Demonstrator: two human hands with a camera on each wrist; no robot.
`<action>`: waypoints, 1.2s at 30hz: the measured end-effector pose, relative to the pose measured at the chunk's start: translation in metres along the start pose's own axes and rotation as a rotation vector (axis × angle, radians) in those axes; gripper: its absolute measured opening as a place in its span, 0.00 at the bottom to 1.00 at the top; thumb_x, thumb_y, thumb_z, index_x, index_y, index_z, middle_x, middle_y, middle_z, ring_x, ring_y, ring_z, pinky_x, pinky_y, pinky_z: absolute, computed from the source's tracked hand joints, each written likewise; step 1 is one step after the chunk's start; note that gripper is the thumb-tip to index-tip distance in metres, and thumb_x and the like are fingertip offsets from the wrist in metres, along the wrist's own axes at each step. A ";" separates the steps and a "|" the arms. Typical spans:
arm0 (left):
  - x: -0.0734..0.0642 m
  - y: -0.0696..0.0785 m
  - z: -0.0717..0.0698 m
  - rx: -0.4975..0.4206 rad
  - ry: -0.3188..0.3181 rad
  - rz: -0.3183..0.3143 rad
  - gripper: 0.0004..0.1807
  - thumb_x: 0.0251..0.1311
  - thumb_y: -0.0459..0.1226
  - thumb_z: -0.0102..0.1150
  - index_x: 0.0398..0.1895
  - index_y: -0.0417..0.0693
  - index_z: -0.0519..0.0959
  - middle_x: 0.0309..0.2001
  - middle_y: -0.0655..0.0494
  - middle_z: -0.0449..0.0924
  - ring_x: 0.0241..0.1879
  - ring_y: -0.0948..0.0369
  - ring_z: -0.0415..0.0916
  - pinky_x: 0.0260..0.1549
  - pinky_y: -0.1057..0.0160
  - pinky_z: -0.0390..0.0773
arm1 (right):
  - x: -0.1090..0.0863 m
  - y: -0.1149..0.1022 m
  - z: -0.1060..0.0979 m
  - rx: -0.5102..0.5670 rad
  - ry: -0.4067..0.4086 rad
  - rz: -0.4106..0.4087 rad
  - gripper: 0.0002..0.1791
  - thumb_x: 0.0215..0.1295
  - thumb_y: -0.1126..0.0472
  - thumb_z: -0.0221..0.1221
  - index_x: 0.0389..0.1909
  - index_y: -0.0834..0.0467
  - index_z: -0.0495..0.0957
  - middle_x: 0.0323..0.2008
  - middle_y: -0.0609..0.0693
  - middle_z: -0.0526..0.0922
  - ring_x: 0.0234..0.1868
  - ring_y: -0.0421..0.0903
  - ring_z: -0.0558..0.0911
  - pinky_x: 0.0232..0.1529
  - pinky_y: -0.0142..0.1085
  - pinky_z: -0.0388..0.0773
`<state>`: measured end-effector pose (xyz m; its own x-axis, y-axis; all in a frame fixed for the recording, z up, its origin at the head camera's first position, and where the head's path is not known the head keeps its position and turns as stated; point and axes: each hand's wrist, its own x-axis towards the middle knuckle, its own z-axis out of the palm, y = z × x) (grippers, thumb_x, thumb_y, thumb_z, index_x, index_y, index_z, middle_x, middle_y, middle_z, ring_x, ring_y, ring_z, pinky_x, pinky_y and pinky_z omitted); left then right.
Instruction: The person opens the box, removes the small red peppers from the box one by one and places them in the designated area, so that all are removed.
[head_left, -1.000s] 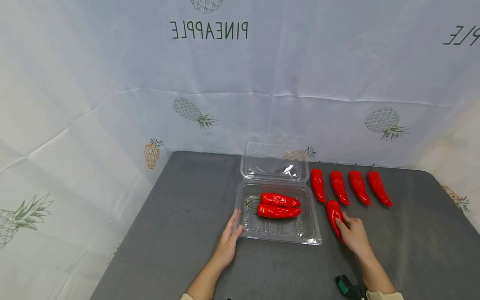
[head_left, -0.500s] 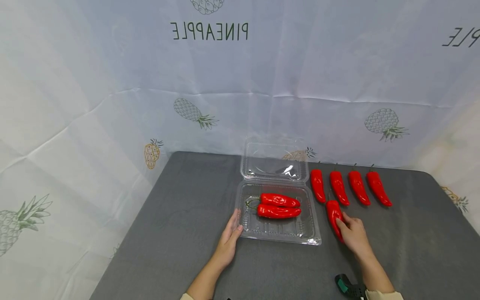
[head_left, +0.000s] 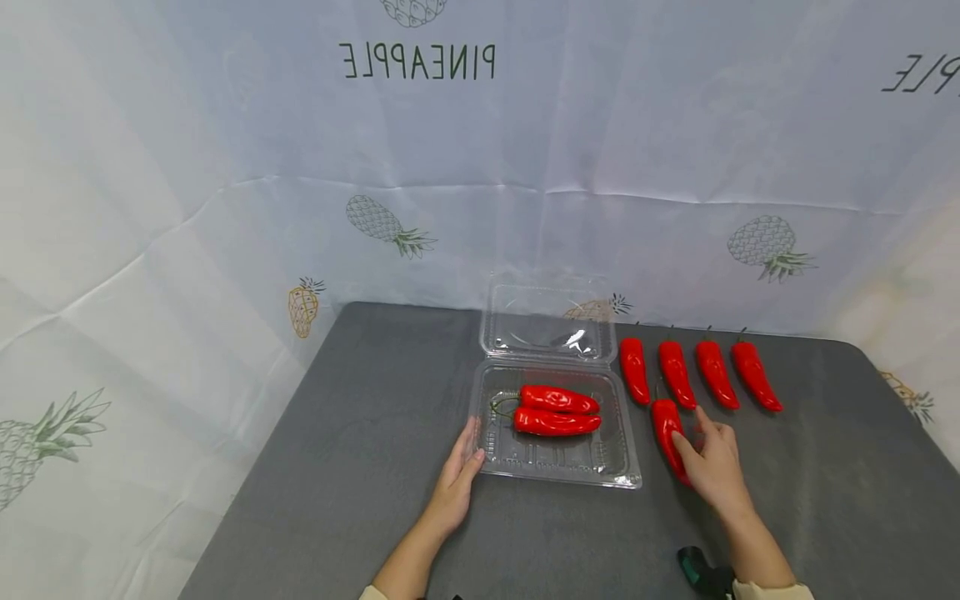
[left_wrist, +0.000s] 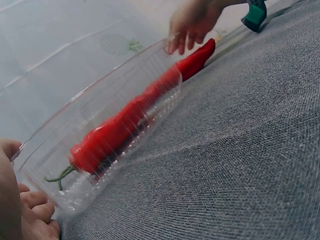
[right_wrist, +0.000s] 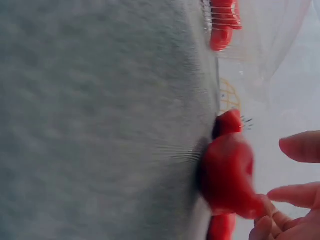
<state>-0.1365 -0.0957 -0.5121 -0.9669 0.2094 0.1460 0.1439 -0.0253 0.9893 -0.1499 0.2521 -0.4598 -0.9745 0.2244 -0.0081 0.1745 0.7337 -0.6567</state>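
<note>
An open clear plastic clamshell box [head_left: 525,468] lies on the table with two red peppers [head_left: 557,423] side by side in it, stems to the left. My left hand [head_left: 450,490] holds the box's left side near the front corner, thumb at the rim [left_wrist: 11,148] and fingers low by the wall. Right of the box lies a single red pepper [head_left: 667,429] on the table. Over its right side is my right hand [head_left: 716,471], thumb and index finger spread apart. In the right wrist view its lower fingers [right_wrist: 267,212] are at the pepper's tip.
Several more red peppers [head_left: 716,375] lie in a row behind, near the table's back edge. The box's lid [head_left: 551,329] is tipped back toward the pineapple-print curtain [head_left: 637,125]. A dark and green wrist device [head_left: 701,571] is by the right sleeve.
The right hand has loosened from the single pepper; its index finger has lifted away and spread to the upper right. The pepper, the box and the left hand have stayed in place.
</note>
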 end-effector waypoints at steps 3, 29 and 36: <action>0.000 0.000 0.000 -0.008 0.001 0.005 0.32 0.71 0.36 0.39 0.71 0.32 0.43 0.72 0.35 0.43 0.72 0.43 0.39 0.59 0.86 0.48 | 0.000 -0.007 -0.005 -0.002 0.031 -0.061 0.35 0.65 0.60 0.51 0.66 0.75 0.52 0.50 0.69 0.63 0.45 0.59 0.65 0.36 0.40 0.66; 0.000 -0.002 0.000 0.001 -0.001 0.034 0.31 0.71 0.35 0.38 0.71 0.31 0.43 0.71 0.33 0.43 0.71 0.40 0.39 0.59 0.86 0.48 | 0.039 -0.089 -0.014 0.108 -0.169 -0.312 0.28 0.59 0.57 0.62 0.59 0.65 0.71 0.59 0.64 0.72 0.61 0.63 0.70 0.52 0.54 0.74; 0.000 -0.003 0.000 -0.022 -0.003 0.038 0.31 0.71 0.34 0.38 0.71 0.30 0.43 0.72 0.33 0.43 0.71 0.42 0.38 0.59 0.85 0.48 | 0.044 -0.107 0.004 0.161 -0.312 -0.366 0.27 0.57 0.61 0.63 0.57 0.67 0.72 0.57 0.64 0.75 0.60 0.62 0.73 0.55 0.52 0.73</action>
<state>-0.1371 -0.0956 -0.5146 -0.9602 0.2108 0.1832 0.1756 -0.0543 0.9830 -0.2122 0.1806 -0.3925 -0.9677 -0.2494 0.0361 -0.1870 0.6146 -0.7663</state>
